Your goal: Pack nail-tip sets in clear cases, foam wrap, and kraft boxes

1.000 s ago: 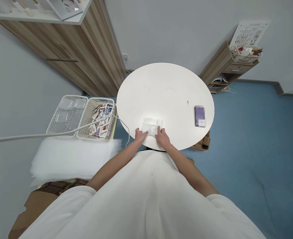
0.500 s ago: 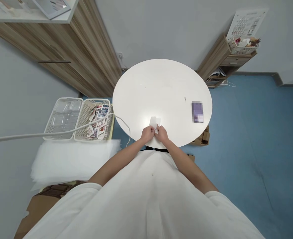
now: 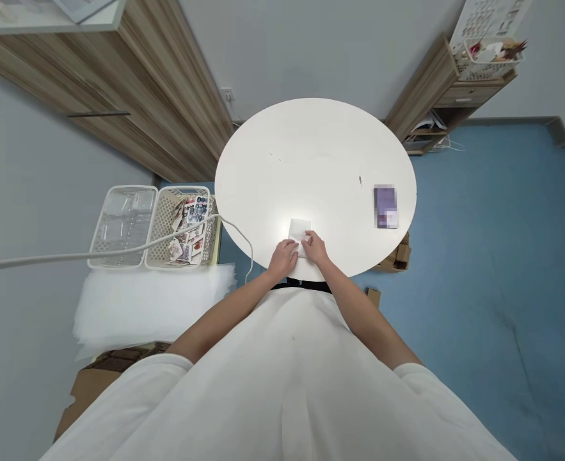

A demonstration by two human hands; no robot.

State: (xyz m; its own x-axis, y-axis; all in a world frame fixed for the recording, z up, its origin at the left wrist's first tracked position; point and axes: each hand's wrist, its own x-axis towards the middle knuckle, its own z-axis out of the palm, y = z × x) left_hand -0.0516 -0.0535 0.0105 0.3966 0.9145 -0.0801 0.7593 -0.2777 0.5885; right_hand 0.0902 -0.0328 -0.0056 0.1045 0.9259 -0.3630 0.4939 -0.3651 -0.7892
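White tabletop (image 3: 315,153): purple packet (image 3: 385,203), cover blurred; left hand (image 3: 282,258) and right hand (image 3: 315,248) touch white sheet (image 3: 299,227), pinching unclear.

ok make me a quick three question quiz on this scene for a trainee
1. True or false: the right hand rests on the purple item.
2. On which half of the white table, as the wearer sees it, does the purple item lie? A) left B) right
3. Fill in: the basket standing left of the table holds colourful ___.

Key: 1. False, it is at the small white item; 2. B; 3. cards.
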